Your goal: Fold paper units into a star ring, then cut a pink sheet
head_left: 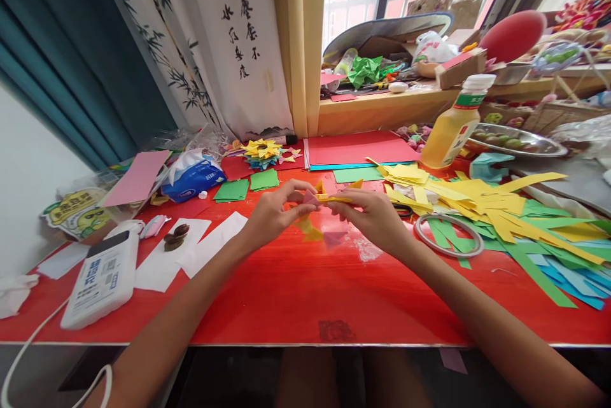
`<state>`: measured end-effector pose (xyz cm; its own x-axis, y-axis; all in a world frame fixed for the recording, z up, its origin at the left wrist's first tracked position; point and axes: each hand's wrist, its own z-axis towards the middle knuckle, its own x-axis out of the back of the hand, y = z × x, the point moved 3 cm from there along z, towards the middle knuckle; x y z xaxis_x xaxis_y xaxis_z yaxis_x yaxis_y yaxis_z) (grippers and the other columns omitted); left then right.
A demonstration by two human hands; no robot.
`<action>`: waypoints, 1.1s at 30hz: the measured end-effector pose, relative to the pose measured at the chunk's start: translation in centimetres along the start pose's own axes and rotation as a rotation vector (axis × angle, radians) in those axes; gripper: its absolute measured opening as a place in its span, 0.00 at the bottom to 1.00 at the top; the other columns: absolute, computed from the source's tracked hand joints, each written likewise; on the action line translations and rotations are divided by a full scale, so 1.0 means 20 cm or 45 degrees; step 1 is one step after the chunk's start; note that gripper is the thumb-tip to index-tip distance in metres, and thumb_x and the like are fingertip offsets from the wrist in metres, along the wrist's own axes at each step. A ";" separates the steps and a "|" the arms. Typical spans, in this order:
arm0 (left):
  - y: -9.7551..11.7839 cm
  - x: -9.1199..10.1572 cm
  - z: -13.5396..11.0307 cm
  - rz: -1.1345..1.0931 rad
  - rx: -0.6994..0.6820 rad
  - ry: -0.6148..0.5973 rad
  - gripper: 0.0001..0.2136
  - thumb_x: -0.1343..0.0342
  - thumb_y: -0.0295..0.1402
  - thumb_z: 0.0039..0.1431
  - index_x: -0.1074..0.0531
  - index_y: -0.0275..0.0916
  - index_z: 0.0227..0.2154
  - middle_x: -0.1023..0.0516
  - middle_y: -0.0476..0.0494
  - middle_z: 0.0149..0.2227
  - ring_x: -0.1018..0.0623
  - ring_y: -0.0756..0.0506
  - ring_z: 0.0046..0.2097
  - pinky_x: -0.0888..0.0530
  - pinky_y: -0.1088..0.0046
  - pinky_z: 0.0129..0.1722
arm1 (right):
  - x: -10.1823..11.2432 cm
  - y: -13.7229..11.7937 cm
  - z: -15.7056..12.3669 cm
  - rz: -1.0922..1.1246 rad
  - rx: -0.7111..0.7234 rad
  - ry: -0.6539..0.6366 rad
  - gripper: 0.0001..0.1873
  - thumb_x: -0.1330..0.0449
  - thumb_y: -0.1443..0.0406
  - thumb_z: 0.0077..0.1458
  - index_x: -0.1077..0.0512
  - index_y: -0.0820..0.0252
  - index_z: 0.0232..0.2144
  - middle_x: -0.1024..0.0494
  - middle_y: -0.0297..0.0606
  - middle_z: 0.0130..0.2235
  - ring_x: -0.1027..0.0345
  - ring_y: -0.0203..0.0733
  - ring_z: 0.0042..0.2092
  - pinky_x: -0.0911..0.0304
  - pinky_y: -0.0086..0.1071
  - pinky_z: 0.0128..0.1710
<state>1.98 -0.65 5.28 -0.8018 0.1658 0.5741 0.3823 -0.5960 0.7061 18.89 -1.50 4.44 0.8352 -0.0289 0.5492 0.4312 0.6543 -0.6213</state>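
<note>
Both my hands meet over the middle of the glossy red table (pixel 305 293). My left hand (pixel 273 214) pinches the pink end of a small folded paper piece (pixel 319 199). My right hand (pixel 375 214) pinches its yellow end from the other side. The piece is held a little above the table, and its pink and yellow reflection shows on the surface just below. Fingers of both hands are closed on the paper.
Yellow, green and blue paper strips (pixel 515 217) pile up at the right beside a tape ring (pixel 449 236). A juice bottle (pixel 453 125), red sheets (pixel 358 148), folded paper shapes (pixel 262 153), a tissue pack (pixel 193 179) and a white power bank (pixel 102 277) surround the hands.
</note>
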 end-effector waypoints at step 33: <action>-0.20 -0.14 -0.01 -0.250 0.424 -0.336 0.16 0.49 0.42 0.51 0.35 0.38 0.40 0.24 0.49 0.27 0.29 0.51 0.27 0.37 0.80 0.23 | -0.20 0.22 -0.06 0.458 -0.528 -0.553 0.19 0.51 0.54 0.52 0.36 0.62 0.19 0.36 0.31 0.17 0.49 0.29 0.18 0.55 0.25 0.18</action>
<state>2.54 1.12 0.71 -0.7459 0.4702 0.4718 0.3965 -0.2557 0.8817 17.89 0.61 -1.23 0.7760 0.4965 0.3890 0.3201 0.2213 -0.9212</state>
